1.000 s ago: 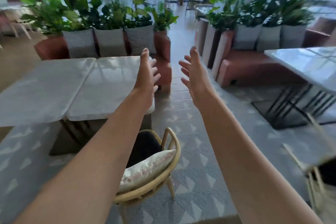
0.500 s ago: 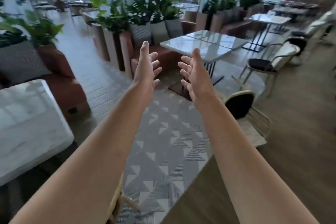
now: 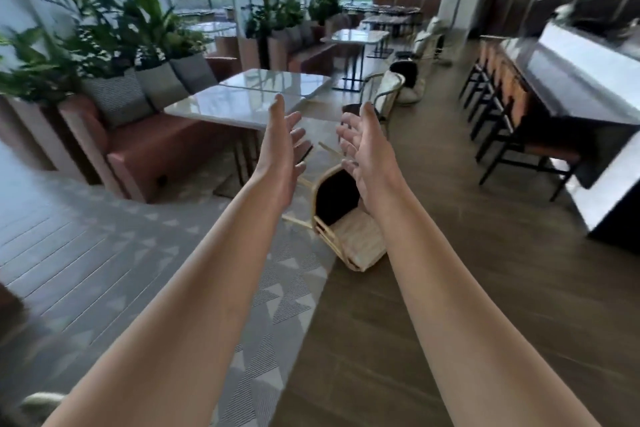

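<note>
Both my arms stretch forward at chest height. My left hand (image 3: 282, 152) and my right hand (image 3: 367, 156) face each other with fingers straight and spread, holding nothing. Below and between them a rattan chair (image 3: 346, 222) with a black back and a pale cushion lies tipped over on the floor, where the patterned grey rug (image 3: 221, 288) meets the wooden floor. Neither hand touches the chair.
Two white marble tables (image 3: 242, 97) stand ahead on the left beside a brown sofa (image 3: 145, 146) with cushions and planters. Another chair (image 3: 384, 94) stands upright behind the fallen one. A dark counter with stools (image 3: 540, 94) lines the right side.
My view has swung to the right across the room, bringing the fallen chair and the counter into sight. My hands have kept the same outstretched, facing pose.
</note>
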Motion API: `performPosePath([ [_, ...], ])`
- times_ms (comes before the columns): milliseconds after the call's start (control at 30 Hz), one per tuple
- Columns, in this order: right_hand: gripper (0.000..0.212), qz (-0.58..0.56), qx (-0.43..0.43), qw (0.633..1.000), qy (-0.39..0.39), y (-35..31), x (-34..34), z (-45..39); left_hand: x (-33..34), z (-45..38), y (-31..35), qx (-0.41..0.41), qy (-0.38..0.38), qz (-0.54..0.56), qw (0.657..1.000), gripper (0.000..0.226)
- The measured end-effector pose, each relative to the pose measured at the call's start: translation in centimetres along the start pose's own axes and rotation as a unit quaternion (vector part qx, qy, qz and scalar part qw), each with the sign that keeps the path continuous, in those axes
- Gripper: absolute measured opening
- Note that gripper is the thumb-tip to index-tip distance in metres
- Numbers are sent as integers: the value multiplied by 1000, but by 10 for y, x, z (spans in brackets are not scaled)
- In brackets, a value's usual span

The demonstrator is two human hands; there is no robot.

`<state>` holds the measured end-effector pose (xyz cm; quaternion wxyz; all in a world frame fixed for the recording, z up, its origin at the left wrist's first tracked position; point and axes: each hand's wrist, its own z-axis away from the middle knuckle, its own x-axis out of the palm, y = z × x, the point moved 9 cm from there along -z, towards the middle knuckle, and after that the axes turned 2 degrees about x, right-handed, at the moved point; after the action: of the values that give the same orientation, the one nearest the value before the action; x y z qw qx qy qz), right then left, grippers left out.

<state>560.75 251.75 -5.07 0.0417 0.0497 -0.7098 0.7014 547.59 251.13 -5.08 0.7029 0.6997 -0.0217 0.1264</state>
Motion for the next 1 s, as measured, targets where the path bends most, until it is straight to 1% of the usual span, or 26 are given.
performPosePath([
  [167,66,-3,-5,998,70,-12,-81,-1,84,-10,-20,-17,-72,8,997,69],
  [267,64,-8,-6,993,117,-20,-124,-2,132,-16,-31,-29,-125,8,992,72],
  [367,65,-9,-7,986,168,-23,-153,-3,164,-22,-41,-39,-167,4,985,72],
  [467,65,-22,-7,979,202,-26,-172,-3,186,-27,-48,-51,-201,4,978,71],
  [567,63,-30,-4,976,214,-29,-177,-6,195,-39,-49,-54,-220,5,974,72],
  [733,64,-14,-8,969,246,-29,-176,-11,199,-53,-44,-52,-248,9,967,72],
  [1000,63,1,0,968,251,-23,-153,-18,184,-63,-45,-51,-266,18,963,71],
])
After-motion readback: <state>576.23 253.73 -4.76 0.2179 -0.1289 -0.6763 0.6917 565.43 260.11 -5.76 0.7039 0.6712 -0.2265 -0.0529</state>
